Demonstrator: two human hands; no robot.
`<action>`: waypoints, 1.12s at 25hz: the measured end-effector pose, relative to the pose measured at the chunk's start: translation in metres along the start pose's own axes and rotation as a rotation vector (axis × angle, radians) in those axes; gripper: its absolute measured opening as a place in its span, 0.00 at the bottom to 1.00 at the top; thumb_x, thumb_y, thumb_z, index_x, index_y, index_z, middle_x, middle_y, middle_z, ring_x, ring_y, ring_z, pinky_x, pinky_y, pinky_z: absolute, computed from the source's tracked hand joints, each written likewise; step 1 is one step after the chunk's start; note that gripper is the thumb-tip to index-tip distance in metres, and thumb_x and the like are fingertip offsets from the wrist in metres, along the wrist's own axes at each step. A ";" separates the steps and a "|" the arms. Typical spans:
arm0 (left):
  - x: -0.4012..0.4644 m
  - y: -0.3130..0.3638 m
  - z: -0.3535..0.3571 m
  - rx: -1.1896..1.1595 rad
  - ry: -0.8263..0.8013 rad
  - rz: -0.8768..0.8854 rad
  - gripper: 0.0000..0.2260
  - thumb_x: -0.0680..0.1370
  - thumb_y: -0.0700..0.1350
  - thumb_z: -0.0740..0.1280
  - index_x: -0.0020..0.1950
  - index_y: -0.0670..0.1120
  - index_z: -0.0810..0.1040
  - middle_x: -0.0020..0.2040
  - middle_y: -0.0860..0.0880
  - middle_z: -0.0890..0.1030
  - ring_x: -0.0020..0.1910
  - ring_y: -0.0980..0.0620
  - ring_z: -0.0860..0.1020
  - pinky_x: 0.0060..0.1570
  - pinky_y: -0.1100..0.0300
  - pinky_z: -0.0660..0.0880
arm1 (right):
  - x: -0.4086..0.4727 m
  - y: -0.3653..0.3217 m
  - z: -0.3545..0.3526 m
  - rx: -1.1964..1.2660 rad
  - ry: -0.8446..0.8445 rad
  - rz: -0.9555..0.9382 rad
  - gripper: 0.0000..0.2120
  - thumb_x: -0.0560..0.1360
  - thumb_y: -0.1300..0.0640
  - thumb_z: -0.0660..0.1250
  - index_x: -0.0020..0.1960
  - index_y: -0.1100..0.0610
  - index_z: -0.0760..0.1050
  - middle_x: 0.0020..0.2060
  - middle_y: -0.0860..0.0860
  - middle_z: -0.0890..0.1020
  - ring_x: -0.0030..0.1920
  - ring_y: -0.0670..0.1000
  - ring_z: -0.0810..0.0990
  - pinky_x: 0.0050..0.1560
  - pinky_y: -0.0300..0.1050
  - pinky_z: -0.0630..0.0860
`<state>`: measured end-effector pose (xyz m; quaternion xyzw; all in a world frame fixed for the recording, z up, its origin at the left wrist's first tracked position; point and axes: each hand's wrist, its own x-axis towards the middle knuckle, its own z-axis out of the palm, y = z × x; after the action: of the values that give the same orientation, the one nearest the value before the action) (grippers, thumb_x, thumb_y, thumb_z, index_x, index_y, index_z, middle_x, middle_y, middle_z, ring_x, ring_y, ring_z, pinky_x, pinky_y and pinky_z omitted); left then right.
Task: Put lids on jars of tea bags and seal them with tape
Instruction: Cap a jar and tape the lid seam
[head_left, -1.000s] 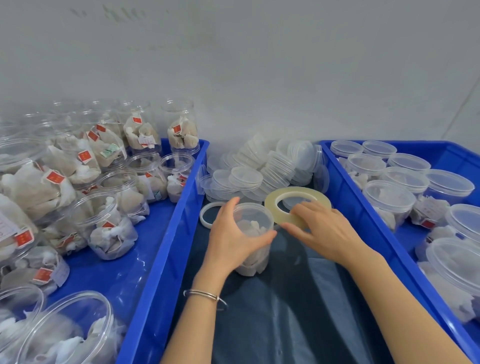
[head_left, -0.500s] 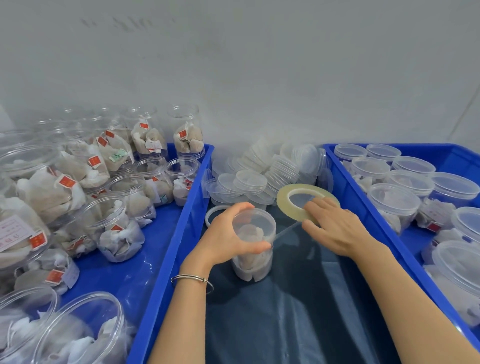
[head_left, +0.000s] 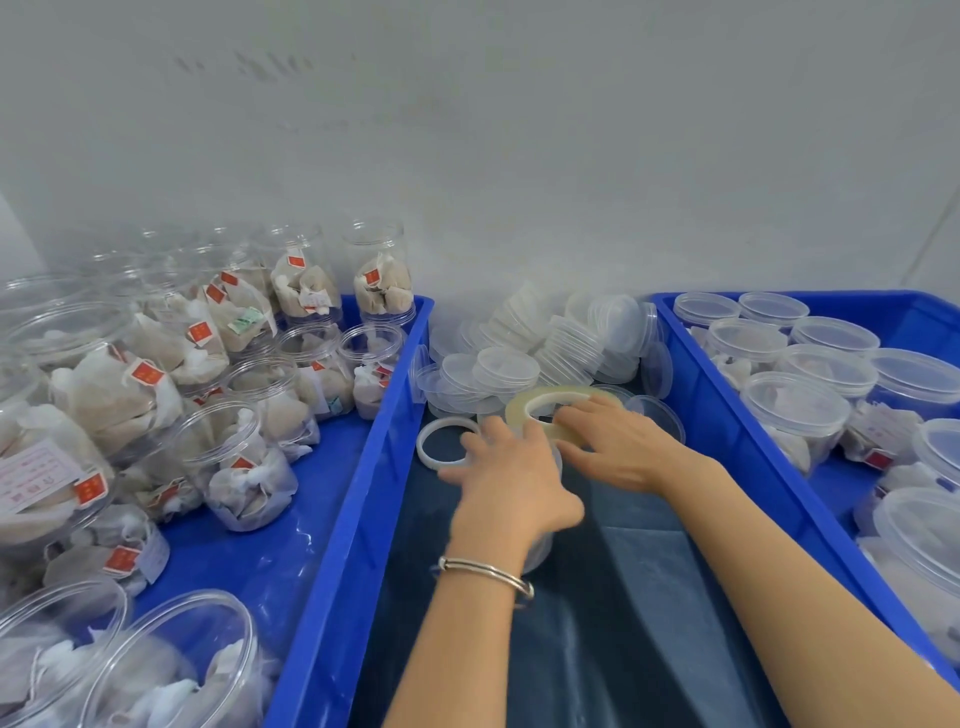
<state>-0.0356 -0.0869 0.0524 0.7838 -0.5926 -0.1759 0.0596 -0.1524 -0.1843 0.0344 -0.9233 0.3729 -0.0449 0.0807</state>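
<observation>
The clear jar (head_left: 543, 540) of tea bags stands on the dark cloth (head_left: 623, 597), almost wholly hidden under the left hand (head_left: 511, 486); only its lower wall shows beside the wrist. That hand lies over the jar's top with fingers spread and blurred, so whether it grips the jar cannot be told. Just beyond the fingertips, the right hand (head_left: 618, 449) holds the yellowish tape roll (head_left: 558, 410), fingers curled over its near rim. A white ring (head_left: 448, 443) lies flat just left of the left hand's fingers. A heap of clear lids (head_left: 545, 348) sits beyond both hands. Left of the left arm, a blue crate (head_left: 363, 493) holds unlidded jars (head_left: 244, 467); right of the right arm, another blue crate (head_left: 727, 405) holds lidded jars (head_left: 795, 415).
</observation>
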 end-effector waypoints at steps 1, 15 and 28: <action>-0.002 0.007 0.010 -0.002 0.017 -0.019 0.36 0.73 0.56 0.67 0.75 0.46 0.54 0.72 0.39 0.54 0.73 0.34 0.51 0.62 0.33 0.60 | -0.001 0.001 0.002 0.035 -0.002 0.002 0.11 0.81 0.47 0.55 0.46 0.54 0.67 0.47 0.47 0.71 0.53 0.49 0.67 0.53 0.54 0.72; 0.013 -0.018 0.029 -0.067 0.374 0.164 0.14 0.79 0.54 0.59 0.63 0.55 0.64 0.66 0.56 0.66 0.72 0.47 0.57 0.65 0.38 0.62 | -0.016 0.008 0.014 0.120 0.045 0.070 0.15 0.80 0.44 0.54 0.49 0.54 0.70 0.45 0.43 0.70 0.51 0.45 0.65 0.52 0.53 0.70; 0.023 -0.017 0.042 -0.015 0.646 0.144 0.12 0.76 0.54 0.61 0.59 0.56 0.69 0.58 0.58 0.73 0.60 0.53 0.68 0.55 0.49 0.69 | -0.030 -0.016 0.026 -0.027 0.193 0.239 0.15 0.81 0.43 0.49 0.50 0.51 0.67 0.47 0.43 0.71 0.54 0.48 0.67 0.55 0.55 0.68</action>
<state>-0.0293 -0.0990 0.0030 0.7547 -0.5957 0.0821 0.2623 -0.1593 -0.1486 0.0112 -0.8647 0.4866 -0.1186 0.0371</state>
